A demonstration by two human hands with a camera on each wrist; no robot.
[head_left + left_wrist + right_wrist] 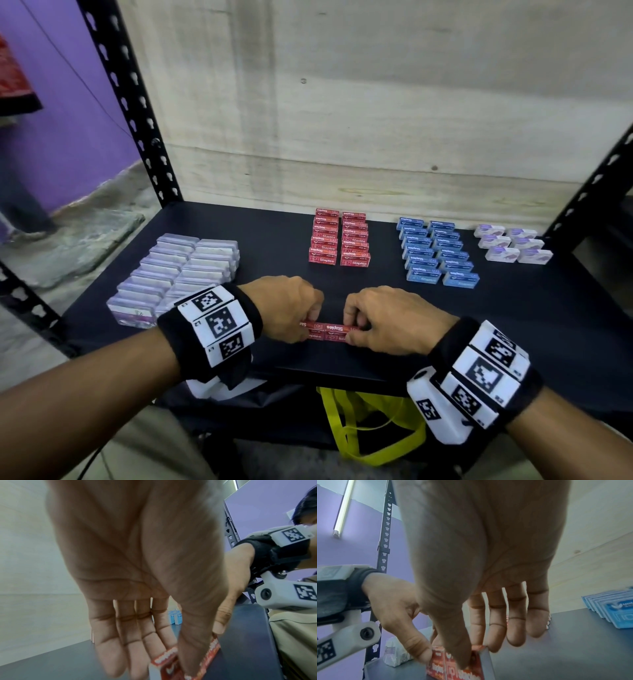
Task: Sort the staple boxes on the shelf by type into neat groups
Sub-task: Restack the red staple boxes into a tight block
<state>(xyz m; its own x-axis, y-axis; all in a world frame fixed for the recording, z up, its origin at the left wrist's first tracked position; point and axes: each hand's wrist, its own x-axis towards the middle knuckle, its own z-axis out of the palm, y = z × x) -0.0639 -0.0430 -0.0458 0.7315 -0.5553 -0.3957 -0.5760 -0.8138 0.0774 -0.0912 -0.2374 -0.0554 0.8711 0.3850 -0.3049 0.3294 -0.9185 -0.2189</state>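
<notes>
Both hands meet at the front edge of the dark shelf (pixel 513 325), each taking one end of a short row of red staple boxes (pixel 330 331) that rests on the shelf surface. The left hand (pixel 287 308) pinches its end between thumb and forefinger; in the left wrist view the other fingers (pixel 109 649) stretch nearly straight past the box, holding nothing. The right hand (pixel 387 318) pinches the opposite end the same way, thumb on the near face and forefinger on the far face, its remaining fingers (pixel 516 628) hanging clear of the cardboard. How many boxes lie in the held row cannot be counted exactly; at least two sit side by side, touching.

Directly beyond the grip stands the sorted red group (pixel 339 238), in two columns. Beyond and to the right of the grip lie the blue group (pixel 436 253) and, farther right, the pale lilac group (pixel 512 245). To the left of the grip sits the block of clear plastic cases (pixel 174 274).

Handling, as a judgement: the boxes look small, stiff and dense for their size, with smooth printed card that may slip. A row squeezed only from its ends can buckle at the joints, so inward pressure on the end faces, with the row kept low or slid along the shelf, seems the safest hold.
</notes>
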